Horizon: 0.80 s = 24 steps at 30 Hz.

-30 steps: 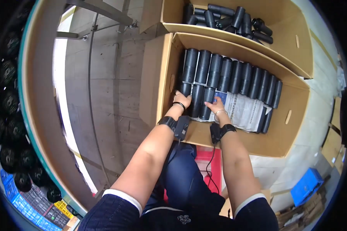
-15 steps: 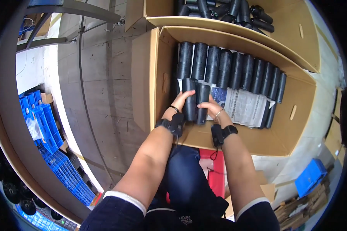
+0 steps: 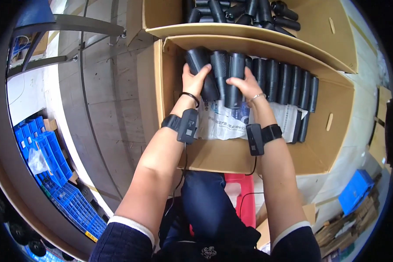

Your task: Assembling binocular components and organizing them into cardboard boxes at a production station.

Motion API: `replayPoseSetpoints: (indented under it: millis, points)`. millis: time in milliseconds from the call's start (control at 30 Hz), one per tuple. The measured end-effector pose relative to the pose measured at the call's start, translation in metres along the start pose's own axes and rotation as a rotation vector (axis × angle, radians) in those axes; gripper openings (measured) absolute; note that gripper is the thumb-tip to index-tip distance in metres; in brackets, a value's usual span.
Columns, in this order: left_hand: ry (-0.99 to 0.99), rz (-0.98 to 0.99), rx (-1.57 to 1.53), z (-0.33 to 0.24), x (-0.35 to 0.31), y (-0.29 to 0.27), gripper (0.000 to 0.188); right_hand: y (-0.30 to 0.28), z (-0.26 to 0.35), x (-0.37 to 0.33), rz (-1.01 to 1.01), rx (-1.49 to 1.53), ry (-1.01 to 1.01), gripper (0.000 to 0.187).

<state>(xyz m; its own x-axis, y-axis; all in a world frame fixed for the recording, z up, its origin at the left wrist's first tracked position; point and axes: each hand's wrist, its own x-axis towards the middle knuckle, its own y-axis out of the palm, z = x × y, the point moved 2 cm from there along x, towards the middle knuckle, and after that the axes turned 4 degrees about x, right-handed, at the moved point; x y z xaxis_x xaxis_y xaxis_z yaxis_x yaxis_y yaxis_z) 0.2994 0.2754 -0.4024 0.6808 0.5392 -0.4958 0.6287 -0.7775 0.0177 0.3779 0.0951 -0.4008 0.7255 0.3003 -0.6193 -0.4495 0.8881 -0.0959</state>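
The left hand (image 3: pixel 194 81) is clamped around a first tube (image 3: pixel 197 60) and the right hand (image 3: pixel 249 88) around a second tube (image 3: pixel 236 67), both toward the box's (image 3: pixel 220 157) far left corner, with paper (image 3: pixel 218 126) exposed nearer its near edge.

Near the far left corner of the open brown cardboard box (image 3: pixel 222 155), the bare left hand (image 3: pixel 194 83) grips a tilted black cylinder (image 3: pixel 198 58) and the bare right hand (image 3: pixel 249 87) clasps a ribbed black cylinder (image 3: pixel 236 67); a row of black cylinders (image 3: pixel 285 83) lines the far edge
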Motion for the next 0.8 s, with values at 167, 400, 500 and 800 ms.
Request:
replayPoseSetpoints:
  millis: [167,400,500,800]
  points:
    - [-0.102,-0.075,0.302,0.041,0.037,-0.014,0.088,-0.023,-0.021,0.030,-0.141,-0.490,-0.031,0.105]
    - [-0.310,0.042,0.230,0.042,0.043,-0.038,0.108,-0.003,-0.026,0.034,-0.158,-0.634,0.193,0.126]
    - [-0.368,0.068,0.278,0.036,0.025,-0.029,0.112,-0.016,-0.027,0.030,-0.036,-0.630,0.205,0.127]
    - [-0.423,0.255,-0.039,0.023,0.017,-0.020,0.090,-0.030,-0.033,0.036,-0.022,-0.448,0.098,0.125]
